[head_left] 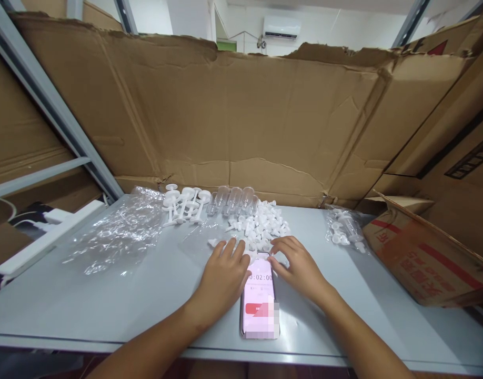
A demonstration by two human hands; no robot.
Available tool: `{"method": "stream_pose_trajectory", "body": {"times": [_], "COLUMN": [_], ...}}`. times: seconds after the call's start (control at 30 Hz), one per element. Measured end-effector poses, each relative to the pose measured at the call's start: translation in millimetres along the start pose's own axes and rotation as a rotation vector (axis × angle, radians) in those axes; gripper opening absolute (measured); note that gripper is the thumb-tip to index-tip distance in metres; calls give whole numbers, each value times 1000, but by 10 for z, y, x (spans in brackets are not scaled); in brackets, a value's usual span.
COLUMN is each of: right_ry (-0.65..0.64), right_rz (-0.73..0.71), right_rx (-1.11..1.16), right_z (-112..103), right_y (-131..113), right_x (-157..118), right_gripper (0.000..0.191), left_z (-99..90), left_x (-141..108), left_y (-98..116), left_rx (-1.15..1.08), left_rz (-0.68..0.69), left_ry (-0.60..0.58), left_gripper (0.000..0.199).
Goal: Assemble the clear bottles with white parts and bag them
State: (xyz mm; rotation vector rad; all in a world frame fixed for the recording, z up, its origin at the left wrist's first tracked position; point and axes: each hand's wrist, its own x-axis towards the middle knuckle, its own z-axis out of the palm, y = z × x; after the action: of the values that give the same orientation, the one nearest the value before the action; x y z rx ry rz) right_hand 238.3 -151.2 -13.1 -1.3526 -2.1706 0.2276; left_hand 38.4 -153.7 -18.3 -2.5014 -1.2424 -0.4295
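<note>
My left hand (224,268) lies palm down with its fingers spread, the fingertips at the near edge of a heap of small white plastic pieces (261,223). Its thumb rests by the left edge of a phone (259,292), whose lit screen shows a timer reading about 02:00 and a red button. On the phone's other side, my right hand (299,266) is open, thumb and forefinger apart beside the phone's top. Behind the hands stand white plunger-like parts (186,204) with round ends and several clear plastic tubes (234,200). Whatever lies under my left fingers is partly hidden.
Crumpled clear plastic bags (119,229) cover the left of the grey shelf (158,305). A bag of white and clear parts (346,229) lies at right, near an open cardboard box (426,252). A power strip (52,239) sits far left; a cardboard sheet (241,116) walls the back.
</note>
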Motion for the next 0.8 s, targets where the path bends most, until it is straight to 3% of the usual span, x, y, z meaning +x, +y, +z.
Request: {"method": "stream_pose_trajectory", "body": {"times": [0.57, 0.8], "right_ry": [122, 152], "right_rz": [86, 97], "right_rx": [-3, 1], "right_z": [6, -13], "right_y": [86, 82], "right_x": [5, 17], "right_gripper": [8, 11], "left_z": [-59, 22], "left_x": [5, -1], "left_y": [-45, -32], "left_rx": [-254, -272], "left_rz": [94, 312], "left_ry": [-10, 22], "left_gripper": [7, 16]}}
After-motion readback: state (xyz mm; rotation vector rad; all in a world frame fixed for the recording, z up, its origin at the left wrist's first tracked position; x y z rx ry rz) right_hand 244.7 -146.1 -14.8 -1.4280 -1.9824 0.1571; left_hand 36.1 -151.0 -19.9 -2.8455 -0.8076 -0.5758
